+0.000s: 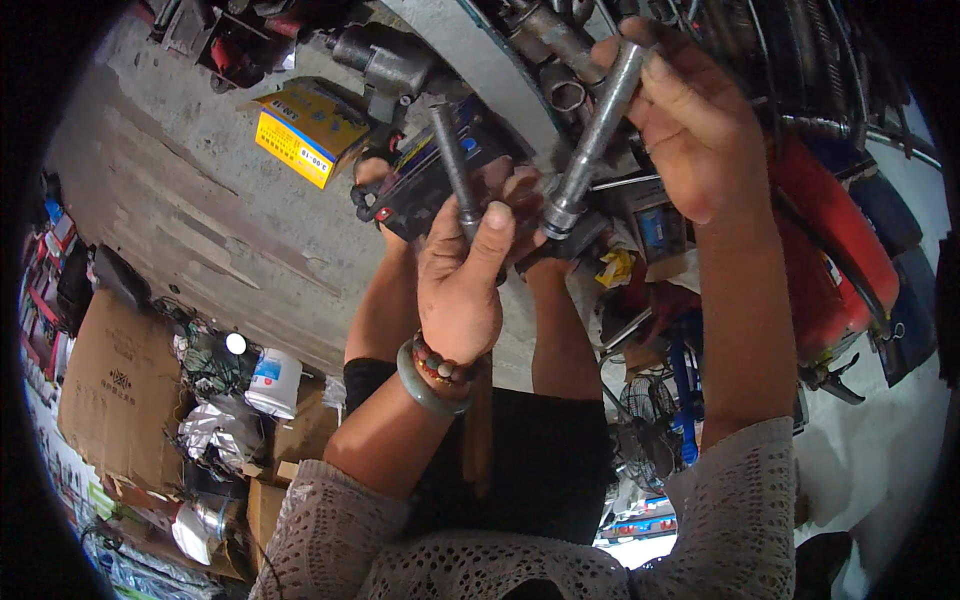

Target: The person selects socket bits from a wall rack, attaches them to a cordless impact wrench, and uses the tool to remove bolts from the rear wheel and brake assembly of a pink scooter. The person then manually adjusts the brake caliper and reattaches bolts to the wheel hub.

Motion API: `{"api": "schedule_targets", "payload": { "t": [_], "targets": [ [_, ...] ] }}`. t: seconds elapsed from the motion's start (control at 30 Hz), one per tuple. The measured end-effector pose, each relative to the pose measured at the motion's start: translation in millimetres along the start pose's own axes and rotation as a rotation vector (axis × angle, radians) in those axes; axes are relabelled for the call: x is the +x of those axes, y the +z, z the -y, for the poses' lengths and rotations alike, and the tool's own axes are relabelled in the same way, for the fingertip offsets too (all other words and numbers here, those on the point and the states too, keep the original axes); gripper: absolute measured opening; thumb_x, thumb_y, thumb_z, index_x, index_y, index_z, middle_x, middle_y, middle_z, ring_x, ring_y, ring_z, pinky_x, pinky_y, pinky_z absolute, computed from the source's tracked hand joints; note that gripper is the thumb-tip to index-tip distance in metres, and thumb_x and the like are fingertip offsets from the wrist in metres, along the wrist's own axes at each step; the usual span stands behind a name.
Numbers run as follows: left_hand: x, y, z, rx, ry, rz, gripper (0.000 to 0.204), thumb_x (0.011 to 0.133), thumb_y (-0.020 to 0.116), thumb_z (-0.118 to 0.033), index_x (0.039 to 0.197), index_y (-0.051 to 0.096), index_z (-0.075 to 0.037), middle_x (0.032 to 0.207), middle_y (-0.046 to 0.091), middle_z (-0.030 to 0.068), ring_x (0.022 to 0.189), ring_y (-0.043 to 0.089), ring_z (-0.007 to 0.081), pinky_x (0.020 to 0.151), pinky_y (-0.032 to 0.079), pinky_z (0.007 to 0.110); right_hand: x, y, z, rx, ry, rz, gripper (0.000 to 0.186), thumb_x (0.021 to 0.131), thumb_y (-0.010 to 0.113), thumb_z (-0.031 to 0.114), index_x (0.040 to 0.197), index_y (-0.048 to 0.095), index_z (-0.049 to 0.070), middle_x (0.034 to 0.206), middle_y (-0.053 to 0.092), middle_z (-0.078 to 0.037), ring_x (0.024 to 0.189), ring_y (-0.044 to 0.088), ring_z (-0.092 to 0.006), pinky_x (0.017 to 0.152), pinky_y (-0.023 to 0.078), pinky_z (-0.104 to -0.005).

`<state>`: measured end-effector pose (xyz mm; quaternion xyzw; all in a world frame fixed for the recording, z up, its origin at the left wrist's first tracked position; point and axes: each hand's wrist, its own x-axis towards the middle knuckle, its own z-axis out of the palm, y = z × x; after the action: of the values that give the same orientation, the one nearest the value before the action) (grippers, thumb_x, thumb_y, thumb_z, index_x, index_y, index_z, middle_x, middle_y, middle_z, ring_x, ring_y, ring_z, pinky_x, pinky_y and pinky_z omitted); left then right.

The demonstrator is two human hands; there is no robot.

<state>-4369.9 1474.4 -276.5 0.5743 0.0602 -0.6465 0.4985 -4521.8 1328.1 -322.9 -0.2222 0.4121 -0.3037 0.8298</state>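
Two hands (464,285); two metal rods (592,146) (one apiece)

Right of the yellow box (318,128), a dark metal rod (452,155) is gripped by the left hand (462,285); farther right of it, a silver bar (600,125) is held by the right hand (695,135).

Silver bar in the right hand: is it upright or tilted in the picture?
Tilted: the silver bar has its upper end farther right than its lower.
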Motion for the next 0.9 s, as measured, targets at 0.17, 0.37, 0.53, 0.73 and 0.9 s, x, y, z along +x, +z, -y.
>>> {"api": "schedule_targets", "payload": {
  "t": [0.17, 0.37, 0.53, 0.73, 0.9],
  "targets": [
    [-7.5, -1.2, 1.5, -0.016, -0.017, 0.018, 0.032, 0.09, 0.057, -0.017, 0.116, 0.052, 0.0, 0.112, 0.06, 0.0119, 0.093, 0.059, 0.0139, 0.08, 0.049, 0.026, -3.8, 11.8, -16.8, 0.11, 0.03, -0.02, 0.026, 0.092, 0.047, 0.011, 0.116, 0.054, 0.002, 0.107, 0.058, -0.012, 0.103, 0.054, -0.0211, 0.089, 0.043, -0.0354],
    [-11.7, -8.8, 11.0, -0.031, 0.011, 0.014, 0.025, 0.09, 0.056, -0.011, 0.112, 0.053, 0.001, 0.108, 0.062, 0.0132, 0.089, 0.059, 0.013, 0.08, 0.048, 0.025, -9.5, 26.8, -19.5, 0.297, 0.096, -0.014, 0.028, 0.09, 0.054, 0.013, 0.116, 0.056, 0.005, 0.103, 0.056, -0.008, 0.093, 0.054, -0.02, 0.083, 0.045, -0.0342],
    [-14.9, -4.9, 11.7, -0.013, -0.002, 0.017, 0.023, 0.09, 0.054, -0.009, 0.111, 0.053, 0.001, 0.107, 0.062, 0.0131, 0.087, 0.059, 0.0125, 0.079, 0.048, 0.024, -9.4, 23.7, -29.6, 0.414, 0.157, -0.058, 0.029, 0.09, 0.053, 0.013, 0.118, 0.055, 0.004, 0.104, 0.055, -0.008, 0.093, 0.054, -0.0191, 0.083, 0.046, -0.0331],
    [-18.3, 1.5, 13.0, -0.006, -0.051, -0.008, 0.025, 0.089, 0.056, -0.011, 0.11, 0.053, 0.002, 0.102, 0.063, 0.01, 0.086, 0.058, 0.0109, 0.079, 0.046, 0.024, -19.8, 39.9, -33.4, 0.467, 0.092, -0.108, 0.022, 0.088, 0.053, 0.007, 0.109, 0.054, 0.002, 0.099, 0.062, -0.012, 0.085, 0.06, -0.018, 0.081, 0.049, -0.0304],
    [-15.7, 4.1, 24.2, 0.136, -0.038, 0.001, 0.03, 0.089, 0.059, -0.019, 0.111, 0.054, 0.0, 0.095, 0.062, 0.0049, 0.083, 0.056, 0.0089, 0.076, 0.045, 0.024, -37.4, 61.0, -57.1, 0.474, 0.051, -0.186, 0.022, 0.089, 0.052, 0.006, 0.111, 0.054, 0.001, 0.099, 0.06, -0.011, 0.089, 0.057, -0.0178, 0.082, 0.048, -0.0297]
  ]
}}
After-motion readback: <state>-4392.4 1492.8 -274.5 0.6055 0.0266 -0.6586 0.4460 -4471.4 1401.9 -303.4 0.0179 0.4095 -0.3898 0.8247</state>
